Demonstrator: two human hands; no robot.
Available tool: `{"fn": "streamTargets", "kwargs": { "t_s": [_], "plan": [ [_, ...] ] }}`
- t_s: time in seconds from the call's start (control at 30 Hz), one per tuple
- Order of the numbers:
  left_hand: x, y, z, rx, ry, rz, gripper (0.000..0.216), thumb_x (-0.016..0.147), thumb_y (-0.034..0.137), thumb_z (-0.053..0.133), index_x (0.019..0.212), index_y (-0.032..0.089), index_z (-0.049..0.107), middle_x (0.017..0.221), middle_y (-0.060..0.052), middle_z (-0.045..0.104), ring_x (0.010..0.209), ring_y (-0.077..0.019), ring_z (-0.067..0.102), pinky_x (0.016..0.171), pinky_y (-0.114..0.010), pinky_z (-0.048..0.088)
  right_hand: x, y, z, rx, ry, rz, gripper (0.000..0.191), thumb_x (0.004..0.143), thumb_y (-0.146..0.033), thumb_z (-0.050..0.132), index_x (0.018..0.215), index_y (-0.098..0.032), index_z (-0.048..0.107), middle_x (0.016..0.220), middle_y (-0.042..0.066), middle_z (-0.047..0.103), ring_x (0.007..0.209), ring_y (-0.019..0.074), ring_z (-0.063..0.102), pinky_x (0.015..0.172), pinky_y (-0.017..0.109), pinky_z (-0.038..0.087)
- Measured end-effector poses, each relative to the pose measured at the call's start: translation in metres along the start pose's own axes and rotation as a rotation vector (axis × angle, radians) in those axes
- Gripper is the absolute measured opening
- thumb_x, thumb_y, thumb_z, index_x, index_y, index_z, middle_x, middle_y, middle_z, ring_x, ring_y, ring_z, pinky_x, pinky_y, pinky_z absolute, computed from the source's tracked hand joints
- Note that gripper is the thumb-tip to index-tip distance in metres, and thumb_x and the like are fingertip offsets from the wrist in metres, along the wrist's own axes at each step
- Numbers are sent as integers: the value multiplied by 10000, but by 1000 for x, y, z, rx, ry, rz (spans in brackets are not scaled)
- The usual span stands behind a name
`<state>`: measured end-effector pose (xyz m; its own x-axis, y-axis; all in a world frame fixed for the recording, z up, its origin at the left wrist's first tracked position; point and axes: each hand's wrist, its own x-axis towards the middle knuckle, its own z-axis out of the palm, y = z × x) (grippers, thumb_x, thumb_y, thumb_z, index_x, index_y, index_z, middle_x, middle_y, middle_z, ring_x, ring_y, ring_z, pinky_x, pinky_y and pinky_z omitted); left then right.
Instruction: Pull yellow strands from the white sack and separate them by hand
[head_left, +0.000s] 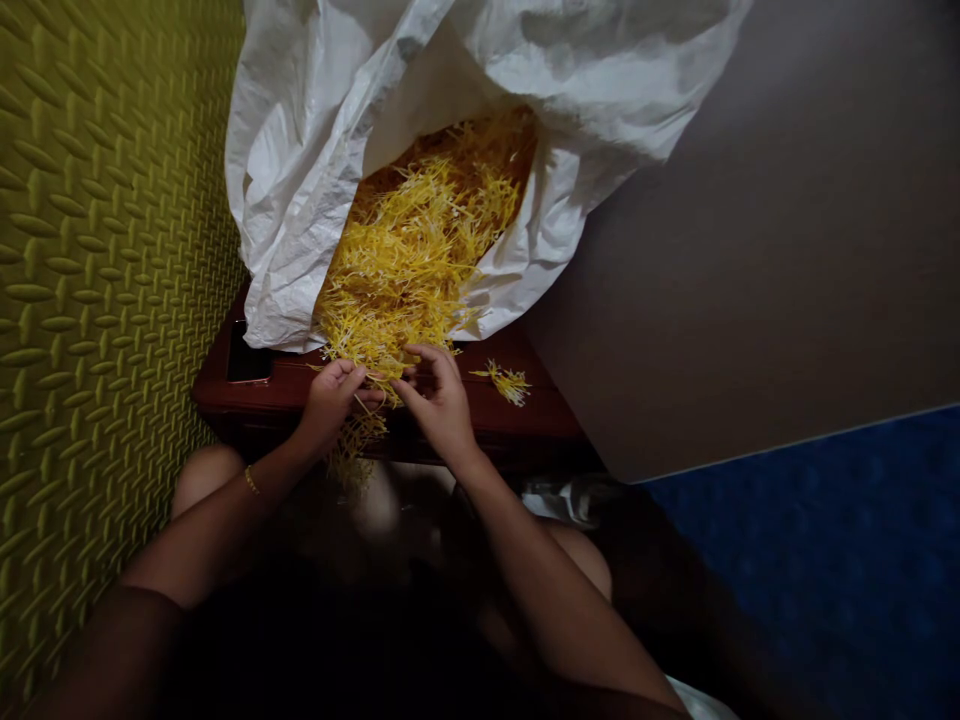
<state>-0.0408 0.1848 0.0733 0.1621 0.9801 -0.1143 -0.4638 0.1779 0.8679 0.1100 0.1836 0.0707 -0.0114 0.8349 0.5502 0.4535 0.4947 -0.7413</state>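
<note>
A big white sack [315, 170] lies open on a low dark red wooden table [255, 390], with a heap of thin yellow strands [412, 250] spilling from its mouth. My left hand [330, 400] is closed in a pinch on a bunch of those strands at the table's front edge; some hang down below it. My right hand [439, 395] is right beside it, its fingers curled and pinching the same bunch from the other side. A thin gold bracelet [251, 481] sits on my left wrist.
A small loose tuft of yellow strands [508, 382] lies on the table to the right of my hands. A yellow-green embossed foam mat [97, 270] covers the left side. A grey-brown panel [780, 240] stands on the right, with blue floor [825, 540] below it. My bare knees are under the table's edge.
</note>
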Motion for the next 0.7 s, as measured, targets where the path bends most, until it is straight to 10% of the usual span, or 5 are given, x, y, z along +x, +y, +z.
{"fn": "streamTargets", "kwargs": {
  "t_s": [0.17,0.7],
  "plan": [
    [3,-3,-4,-20,1,-39,210,773,287,614,773,147,457,714,13,601,580,-97,639,582,-217,511,-1,-6,-6,-196,-56,-238,159,812,-251,566,970,-235,568,957,56,562,891,186,558,805,347,474],
    [4,-10,-3,77,-123,127,275,626,194,720,773,140,493,650,32,607,587,-56,567,617,-186,439,1,-8,-3,-9,8,-2,126,785,-266,573,871,-212,648,845,24,660,765,150,601,739,310,491]
  ]
}}
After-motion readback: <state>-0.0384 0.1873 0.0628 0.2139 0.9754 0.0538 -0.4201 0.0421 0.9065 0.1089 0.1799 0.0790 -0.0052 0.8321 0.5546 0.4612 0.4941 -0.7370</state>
